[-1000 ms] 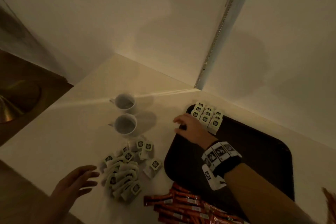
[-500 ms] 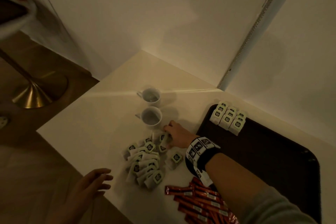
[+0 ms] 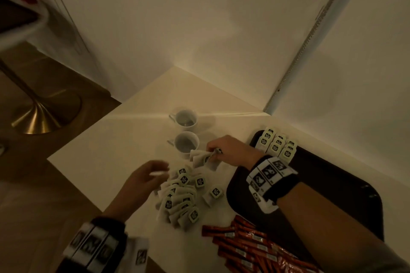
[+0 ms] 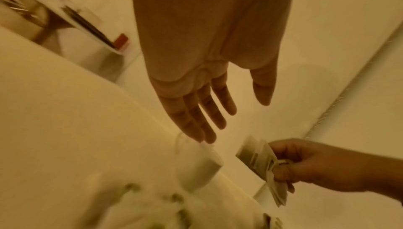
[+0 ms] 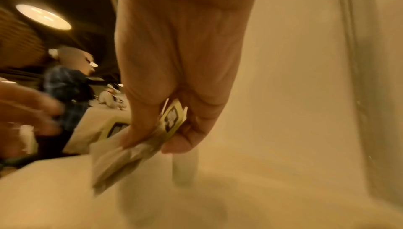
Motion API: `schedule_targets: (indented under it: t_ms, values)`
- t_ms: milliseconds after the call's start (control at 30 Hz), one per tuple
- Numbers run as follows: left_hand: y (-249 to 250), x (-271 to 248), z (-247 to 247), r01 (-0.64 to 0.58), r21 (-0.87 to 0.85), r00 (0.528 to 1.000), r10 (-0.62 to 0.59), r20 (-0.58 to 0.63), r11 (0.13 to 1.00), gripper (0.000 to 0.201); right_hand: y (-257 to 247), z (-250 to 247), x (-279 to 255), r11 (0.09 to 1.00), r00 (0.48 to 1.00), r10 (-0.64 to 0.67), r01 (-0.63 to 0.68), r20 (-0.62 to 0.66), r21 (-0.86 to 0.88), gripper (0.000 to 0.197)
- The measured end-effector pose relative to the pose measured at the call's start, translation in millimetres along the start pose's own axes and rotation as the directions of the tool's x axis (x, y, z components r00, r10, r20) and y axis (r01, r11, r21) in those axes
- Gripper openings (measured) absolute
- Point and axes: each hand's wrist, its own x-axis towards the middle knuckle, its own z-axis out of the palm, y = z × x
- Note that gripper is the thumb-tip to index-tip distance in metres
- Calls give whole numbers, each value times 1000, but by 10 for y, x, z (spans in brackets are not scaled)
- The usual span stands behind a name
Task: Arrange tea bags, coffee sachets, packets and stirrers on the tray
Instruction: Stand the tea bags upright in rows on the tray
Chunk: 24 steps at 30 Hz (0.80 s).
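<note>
A dark tray (image 3: pixel 346 186) lies at the right of the white table, with a neat block of tea bags (image 3: pixel 276 145) in its far left corner. A loose heap of tea bags (image 3: pixel 179 195) lies on the table left of the tray. My right hand (image 3: pixel 224 150) pinches a bunch of tea bags (image 3: pixel 200 158) just above the heap, near the closer cup; the same bunch (image 5: pixel 135 148) shows in the right wrist view. My left hand (image 3: pixel 146 180) hovers over the heap's left side, fingers straight and holding nothing (image 4: pixel 205 112). Red-orange sachets (image 3: pixel 250 248) lie at the front.
Two white cups (image 3: pixel 185 131) stand on the table behind the heap. The table sits in a wall corner, with a metal strip (image 3: pixel 310 35) running up the wall. A brass stool base (image 3: pixel 42 115) stands on the wooden floor to the left.
My right hand left the tray's tea bag block, went to the loose heap and lifted a bunch of tea bags. My left hand moved from the table edge in over the heap.
</note>
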Motion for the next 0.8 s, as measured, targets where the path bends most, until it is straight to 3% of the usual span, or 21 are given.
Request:
schedule_targets:
  t_ms: [67,133,200,267,333,367,500,600,733,800]
  values:
    - [284,204,141,-74,44,992,69,102,996,37,-171,-230,-101,997,998,-42,44,36,-58,11]
    - [561,388,279,-100,103,965,71,254,990,56,-336,-424,-207,991,995,-90,94,47,-94,10]
    - [802,505,417,-80,189,905,-8,426,979,57,-468,-571,-305,985,992,-121,126,46,-117,10]
    - [970,553,544,-11,223,815,-121,567,975,48,-543,-680,-390,986,993,-112,116,42,-119,10]
    - [1080,530,643,76,165,743,-166,648,983,42,-551,-756,-468,991,997,-80,80,6,-105,11]
    - [1098,522,679,91,122,737,-149,660,988,38,-527,-780,-503,994,997,-64,61,-34,-91,13]
    - [1108,508,817,125,-96,784,-40,619,987,29,-426,-874,-655,995,978,75,-60,-193,83,26]
    - [1112,509,928,139,-228,830,12,558,964,28,-410,-982,-769,907,958,232,-151,-168,392,37]
    - [1129,488,1049,64,-300,862,99,497,952,25,-370,-1066,-861,912,934,233,-114,-270,394,18]
    - [1125,474,1095,15,-350,873,159,462,937,33,-387,-1099,-905,924,912,215,-74,-348,376,9]
